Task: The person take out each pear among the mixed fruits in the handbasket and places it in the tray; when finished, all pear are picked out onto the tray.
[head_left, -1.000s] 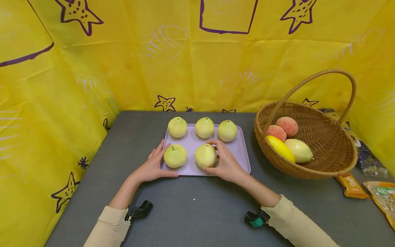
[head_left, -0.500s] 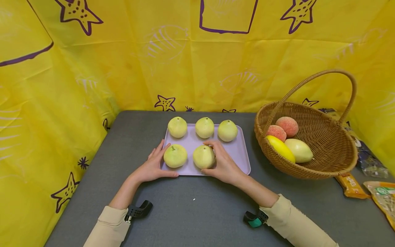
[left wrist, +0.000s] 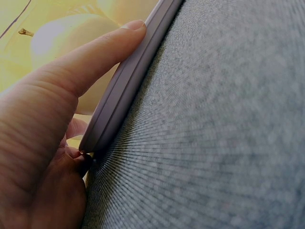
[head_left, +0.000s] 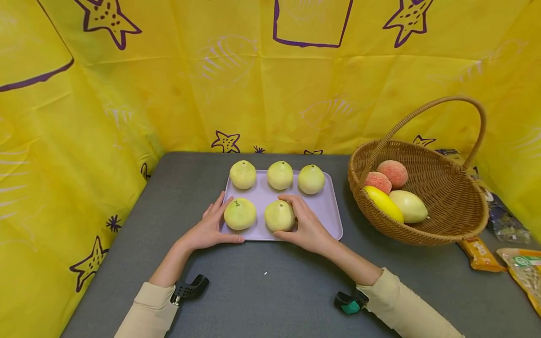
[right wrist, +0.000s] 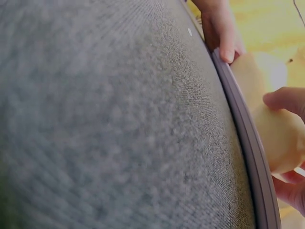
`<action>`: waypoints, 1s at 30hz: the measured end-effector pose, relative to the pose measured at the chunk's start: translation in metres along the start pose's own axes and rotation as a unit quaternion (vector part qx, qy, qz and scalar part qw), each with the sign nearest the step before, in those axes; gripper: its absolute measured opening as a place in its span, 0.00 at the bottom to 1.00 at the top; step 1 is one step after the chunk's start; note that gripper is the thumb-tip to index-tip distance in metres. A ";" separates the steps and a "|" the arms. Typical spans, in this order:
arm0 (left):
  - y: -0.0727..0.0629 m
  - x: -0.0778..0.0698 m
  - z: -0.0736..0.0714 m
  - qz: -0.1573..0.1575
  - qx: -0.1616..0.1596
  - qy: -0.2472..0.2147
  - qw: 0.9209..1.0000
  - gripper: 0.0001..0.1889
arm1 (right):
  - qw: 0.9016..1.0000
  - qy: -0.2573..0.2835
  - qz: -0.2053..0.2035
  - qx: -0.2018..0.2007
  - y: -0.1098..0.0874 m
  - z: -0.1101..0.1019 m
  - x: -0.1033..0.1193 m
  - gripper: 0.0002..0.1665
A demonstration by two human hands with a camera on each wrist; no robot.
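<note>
A lilac tray [head_left: 334, 211] on the dark table bears several pale yellow-green pomelos. Three stand along the back: a left one [head_left: 243, 175], a middle one [head_left: 280, 175] and a right one [head_left: 311, 179]. In the front row, my right hand [head_left: 310, 230] grips a pomelo [head_left: 278, 217], thumb at its near side and fingers behind. Left of it sits another pomelo [head_left: 239, 214], greener round its stem. My left hand [head_left: 207, 227] rests at the tray's front-left corner, fingers extended along the left side. In the left wrist view its straight thumb [left wrist: 102, 55] lies over the tray rim.
At right stands a wicker basket [head_left: 448, 202] with a tall handle, holding two peaches [head_left: 393, 173], a yellow fruit [head_left: 383, 203] and a pale green fruit [head_left: 409, 206]. Snack packets [head_left: 482, 254] lie beside it. A yellow cloth [head_left: 262, 94] hangs behind the table.
My right hand has shifted slightly left with the front pomelo, bringing it nearer the front-left one. My left hand and the tray stay where they were.
</note>
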State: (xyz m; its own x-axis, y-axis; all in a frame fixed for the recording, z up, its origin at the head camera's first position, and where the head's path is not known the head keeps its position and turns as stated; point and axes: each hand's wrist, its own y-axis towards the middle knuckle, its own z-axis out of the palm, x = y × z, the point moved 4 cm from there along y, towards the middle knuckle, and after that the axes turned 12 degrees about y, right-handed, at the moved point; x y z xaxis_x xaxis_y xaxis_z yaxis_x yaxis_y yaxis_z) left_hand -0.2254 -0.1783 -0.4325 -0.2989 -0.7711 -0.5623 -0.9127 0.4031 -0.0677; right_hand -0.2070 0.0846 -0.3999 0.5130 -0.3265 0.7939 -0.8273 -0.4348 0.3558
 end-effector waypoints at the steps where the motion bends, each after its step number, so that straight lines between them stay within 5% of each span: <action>1: 0.000 0.000 0.000 0.000 0.000 0.000 1.000 0.63 | 1.000 0.001 0.003 -0.001 0.000 0.000 0.000 0.50; 16: 0.002 -0.002 0.000 0.003 0.003 -0.002 1.000 0.63 | 0.997 0.062 0.040 -0.010 -0.005 -0.006 0.000 0.50; 30: 0.001 -0.001 -0.001 0.004 0.002 0.002 1.000 0.63 | 0.995 0.086 0.050 0.009 -0.022 -0.042 0.018 0.38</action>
State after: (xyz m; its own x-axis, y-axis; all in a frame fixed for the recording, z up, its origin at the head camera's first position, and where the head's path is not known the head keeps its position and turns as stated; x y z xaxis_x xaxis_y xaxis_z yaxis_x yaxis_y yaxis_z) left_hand -0.2259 -0.1772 -0.4313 -0.3068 -0.7694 -0.5603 -0.9091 0.4112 -0.0669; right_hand -0.1893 0.1232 -0.3722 0.3803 -0.2217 0.8979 -0.8676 -0.4219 0.2633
